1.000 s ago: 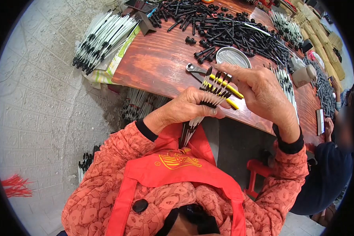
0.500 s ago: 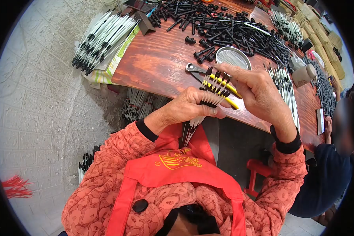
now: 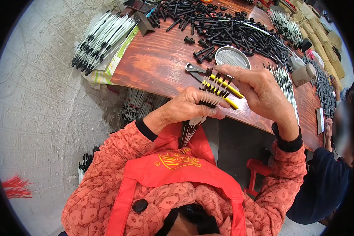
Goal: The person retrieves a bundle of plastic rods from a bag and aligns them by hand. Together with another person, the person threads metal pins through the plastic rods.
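Note:
My left hand [image 3: 187, 106] is wrapped round a fanned bundle of thin white rods with black tips [image 3: 213, 93], held upright over the table's front edge. At the top right of the bundle, my right hand [image 3: 259, 88] has its index finger stretched over the black tips; its other fingers are curled, and whether they pinch a rod is hidden. Pliers with yellow handles [image 3: 234, 90] lie on the table behind the bundle, partly covered by it. Beyond them sits a round, shallow metal dish [image 3: 232, 57].
Black plastic parts [image 3: 232, 33] are heaped on the wooden table [image 3: 145, 59]. White rod bundles lie at left [image 3: 102, 41] and right [image 3: 285, 84]. A cup [image 3: 303, 74] stands at right. A co-worker [image 3: 322, 181] sits beyond a red stool [image 3: 257, 173].
My right hand has shifted very slightly over the tips, its index finger still extended. My left hand keeps the bundle in nearly the same place. The co-worker at right has moved a little.

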### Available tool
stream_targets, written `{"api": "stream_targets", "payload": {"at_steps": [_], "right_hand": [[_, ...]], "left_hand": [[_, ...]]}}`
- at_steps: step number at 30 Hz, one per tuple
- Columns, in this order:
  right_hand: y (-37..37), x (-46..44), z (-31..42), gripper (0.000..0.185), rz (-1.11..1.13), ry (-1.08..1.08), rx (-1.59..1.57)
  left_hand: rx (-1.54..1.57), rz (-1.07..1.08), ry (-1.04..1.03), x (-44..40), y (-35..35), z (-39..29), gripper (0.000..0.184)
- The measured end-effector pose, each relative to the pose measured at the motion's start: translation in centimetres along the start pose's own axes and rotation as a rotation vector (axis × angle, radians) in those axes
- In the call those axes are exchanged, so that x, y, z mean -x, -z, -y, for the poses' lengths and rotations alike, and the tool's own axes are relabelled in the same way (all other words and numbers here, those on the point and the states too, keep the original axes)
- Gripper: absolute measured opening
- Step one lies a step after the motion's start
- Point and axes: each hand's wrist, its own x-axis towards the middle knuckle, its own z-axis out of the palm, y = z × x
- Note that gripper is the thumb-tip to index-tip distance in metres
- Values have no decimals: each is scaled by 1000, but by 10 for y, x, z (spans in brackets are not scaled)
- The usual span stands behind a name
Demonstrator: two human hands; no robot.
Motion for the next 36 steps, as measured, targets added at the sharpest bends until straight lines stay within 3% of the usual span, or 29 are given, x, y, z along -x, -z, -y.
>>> {"api": "stream_targets", "payload": {"at_steps": [5, 11, 17, 29, 36], "right_hand": [[-10, -1, -11, 35, -109, 46, -100], [2, -4, 0, 39, 50, -14, -6], [0, -2, -11, 44, 45, 60, -121], [14, -5, -13, 42, 217, -65, -227], [2, -3, -27, 40, 140, 75, -279]], "left_hand": [[-2, 22, -28, -2, 0, 2, 29], [41, 31, 28, -4, 1, 3, 29], [202, 16, 41, -1, 0, -2, 28], [168, 126, 52, 0, 10, -4, 31], [178, 129, 38, -4, 9, 5, 32]]}}
